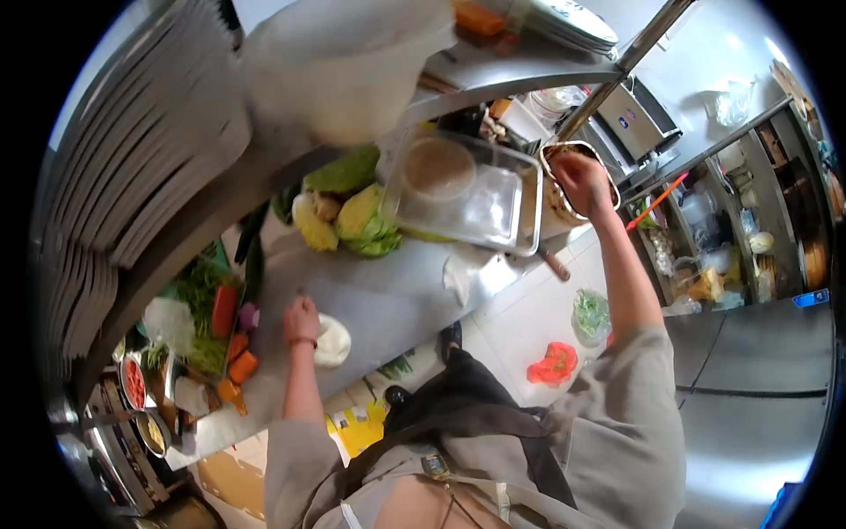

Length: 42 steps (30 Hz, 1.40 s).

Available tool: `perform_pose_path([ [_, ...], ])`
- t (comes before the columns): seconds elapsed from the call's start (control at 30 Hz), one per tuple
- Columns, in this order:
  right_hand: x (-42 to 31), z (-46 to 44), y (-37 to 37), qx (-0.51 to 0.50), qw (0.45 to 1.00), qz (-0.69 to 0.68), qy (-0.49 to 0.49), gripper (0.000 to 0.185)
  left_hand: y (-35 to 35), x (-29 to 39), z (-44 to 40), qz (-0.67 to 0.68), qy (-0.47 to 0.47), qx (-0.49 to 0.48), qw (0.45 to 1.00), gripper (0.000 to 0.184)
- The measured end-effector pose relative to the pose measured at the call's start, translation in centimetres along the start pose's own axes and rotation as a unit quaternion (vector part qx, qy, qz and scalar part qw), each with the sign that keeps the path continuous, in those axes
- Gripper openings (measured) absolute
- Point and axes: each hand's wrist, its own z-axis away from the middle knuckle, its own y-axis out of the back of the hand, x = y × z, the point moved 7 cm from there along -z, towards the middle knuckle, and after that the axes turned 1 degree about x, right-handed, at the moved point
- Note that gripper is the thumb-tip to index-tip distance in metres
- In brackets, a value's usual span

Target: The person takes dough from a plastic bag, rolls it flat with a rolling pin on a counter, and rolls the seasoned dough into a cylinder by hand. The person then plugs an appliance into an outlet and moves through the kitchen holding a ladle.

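My left hand (pixel 301 322) is over the steel counter with its fingers curled closed; whether they hold anything small is hidden. Just beside its wrist lies a smooth, round white piece that looks like dough (pixel 334 342). Over on the right, my right hand (pixel 580 182) reaches down into a white-rimmed tub (pixel 610 166) with brown stains or contents inside. Its fingertips are hidden there, so their grip cannot be made out. Left of the tub, a clear rectangular tray (pixel 493 207) rests on the counter.
Cabbages (pixel 361 216) lie at the counter's back. Greens and carrots (pixel 242 363) crowd the left end, near a bowl of red pieces (pixel 134 383). A white cloth (pixel 460 275) and a knife-like handle (pixel 555 264) are by the front edge. A shelf with a white bucket (pixel 348 79) overhangs the counter.
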Motion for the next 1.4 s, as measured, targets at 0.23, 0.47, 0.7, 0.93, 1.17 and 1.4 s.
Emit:
perform_pose_path([
  [0.23,21.8,-22.1,-14.1,-0.251,0.924,0.281,-0.071,0.025,-2.1,2.3,8.8,-0.203,-0.02,0.312,0.928,0.025],
  [0.47,25.5,-20.6,-23.7,-0.36,0.908,0.205,-0.063,0.023,-3.1,4.9,6.9,-0.239,0.023,0.299,0.923,0.027],
  [0.7,24.2,-22.9,-19.3,-0.28,0.929,0.236,-0.046,0.026,-1.7,4.2,3.3,-0.225,0.055,0.187,0.955,0.025],
  [0.93,18.4,-19.6,-7.1,-0.159,0.976,0.146,0.039,0.029,-0.8,2.0,0.0,-0.175,-0.069,0.154,0.97,0.022],
  [1.17,9.2,1.0,4.8,-0.175,0.967,-0.141,-0.118,0.038,-0.6,0.6,-1.3,-0.154,0.042,0.065,0.985,0.041],
  [1.4,-7.0,25.6,-3.7,-0.267,0.839,-0.309,-0.359,0.067,2.2,-2.4,-0.4,-0.036,-0.18,-0.231,0.955,0.063],
])
